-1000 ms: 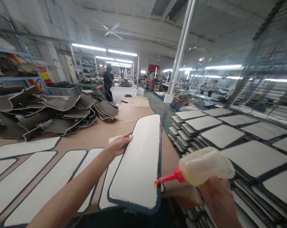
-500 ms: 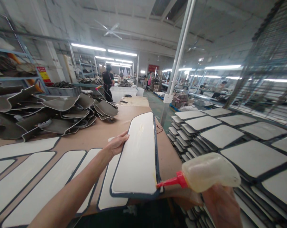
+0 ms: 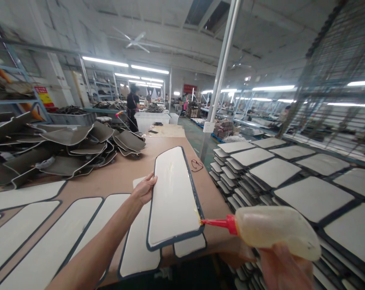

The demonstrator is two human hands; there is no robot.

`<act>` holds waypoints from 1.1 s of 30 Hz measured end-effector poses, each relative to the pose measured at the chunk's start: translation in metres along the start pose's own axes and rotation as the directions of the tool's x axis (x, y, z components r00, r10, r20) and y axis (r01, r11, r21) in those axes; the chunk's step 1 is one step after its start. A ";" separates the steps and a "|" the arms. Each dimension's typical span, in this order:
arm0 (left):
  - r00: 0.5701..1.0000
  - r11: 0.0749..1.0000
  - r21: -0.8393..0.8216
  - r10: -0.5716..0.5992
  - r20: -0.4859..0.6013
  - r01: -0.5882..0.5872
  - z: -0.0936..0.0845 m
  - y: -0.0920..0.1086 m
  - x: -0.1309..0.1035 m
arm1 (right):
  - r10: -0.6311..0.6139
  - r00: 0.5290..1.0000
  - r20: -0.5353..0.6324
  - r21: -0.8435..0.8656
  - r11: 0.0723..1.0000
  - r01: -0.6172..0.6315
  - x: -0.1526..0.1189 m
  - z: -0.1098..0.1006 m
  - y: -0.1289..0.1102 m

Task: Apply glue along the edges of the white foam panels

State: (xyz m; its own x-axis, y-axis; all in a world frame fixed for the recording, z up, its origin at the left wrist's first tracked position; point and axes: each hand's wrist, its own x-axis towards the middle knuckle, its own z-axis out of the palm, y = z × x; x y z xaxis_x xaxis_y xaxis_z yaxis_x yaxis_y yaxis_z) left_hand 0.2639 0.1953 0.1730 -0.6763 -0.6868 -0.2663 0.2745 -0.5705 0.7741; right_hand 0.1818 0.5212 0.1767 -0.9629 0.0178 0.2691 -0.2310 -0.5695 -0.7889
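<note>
My left hand (image 3: 146, 188) grips the left edge of a white panel with a dark blue border (image 3: 173, 197), held raised over the brown table. In my right hand (image 3: 286, 264) is a translucent squeeze bottle (image 3: 275, 229) with a red nozzle (image 3: 218, 222). The nozzle's tip touches or nearly touches the panel's right edge near its lower right corner, where some yellowish matter shows. Beneath the held panel lie other bordered panels (image 3: 140, 245). More white panels (image 3: 52, 237) lie side by side on the table at the left.
A heap of grey-brown folded pieces (image 3: 64, 151) covers the table's (image 3: 158, 147) far left. Stacked panels (image 3: 315, 197) stand at the right. Thin dark-framed glasses (image 3: 197, 165) lie near the table's right edge. A person (image 3: 132, 106) stands beside a white bin (image 3: 149, 121) farther back.
The held panel has tilted, its top leaning left and its lower end shifting right. The bottle and my right hand have moved slightly right. More of the panel underneath shows, and the whole view has shifted.
</note>
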 end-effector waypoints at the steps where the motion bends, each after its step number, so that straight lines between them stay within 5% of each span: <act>1: 1.000 1.000 -0.001 0.002 -0.006 -0.002 0.001 0.000 0.000 | 0.008 1.000 -0.010 -0.009 1.000 -0.008 0.000 0.000 -0.001; 15: 0.992 0.998 -0.044 0.046 -0.116 -0.052 0.005 -0.003 0.004 | -0.053 0.998 0.013 -0.038 0.998 0.054 -0.002 0.005 -0.004; 21: 0.989 0.991 -0.130 -0.004 -0.149 -0.016 0.004 -0.005 0.006 | -0.109 0.991 -0.080 -0.153 0.984 0.096 -0.008 0.003 -0.001; 33: 0.978 0.985 -0.171 -0.032 -0.204 -0.003 0.011 -0.011 0.007 | -0.168 0.982 -0.089 -0.315 0.940 0.132 -0.023 -0.050 0.049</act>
State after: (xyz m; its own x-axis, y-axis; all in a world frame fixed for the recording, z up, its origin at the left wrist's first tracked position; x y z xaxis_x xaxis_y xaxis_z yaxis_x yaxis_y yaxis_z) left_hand 0.2481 0.2020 0.1689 -0.5314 -0.7453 -0.4027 0.3895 -0.6370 0.6652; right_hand 0.1857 0.5344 0.1045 -0.9190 0.1864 0.3475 -0.3882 -0.2737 -0.8800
